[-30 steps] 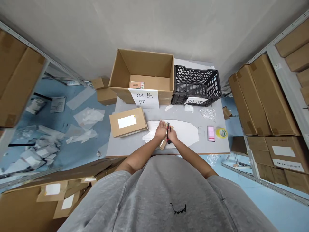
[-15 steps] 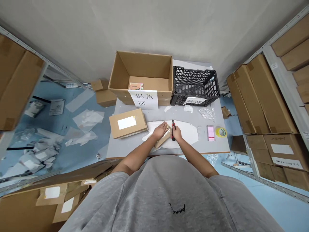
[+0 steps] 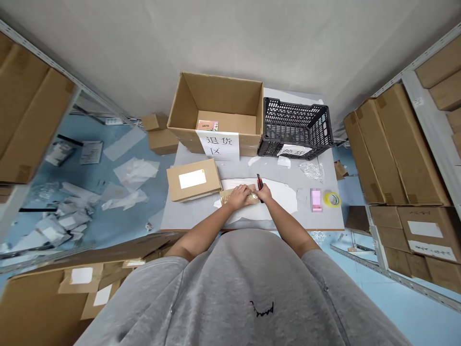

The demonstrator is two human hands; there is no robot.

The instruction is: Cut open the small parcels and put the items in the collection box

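My left hand (image 3: 237, 196) lies flat on a small kraft-paper package (image 3: 226, 194), pressing it onto a white sheet (image 3: 283, 199) on the grey table (image 3: 190, 216). My right hand (image 3: 265, 193) grips a red and black utility knife (image 3: 259, 182) with its tip pointing away from me. The knife is just past the package's right end. The hands hide the package's middle, and I cannot see a blade clearly.
An open cardboard box (image 3: 216, 101) with a small printed carton (image 3: 207, 126) inside stands at the far edge beside a black plastic crate (image 3: 297, 127). A labelled parcel (image 3: 193, 185) lies left of my hands. A tape roll (image 3: 332, 199) lies right. Cartons fill shelves on both sides.
The package has turned from a slant to lying nearly crosswise. My left hand has shifted left along it. The knife stays in my right hand.
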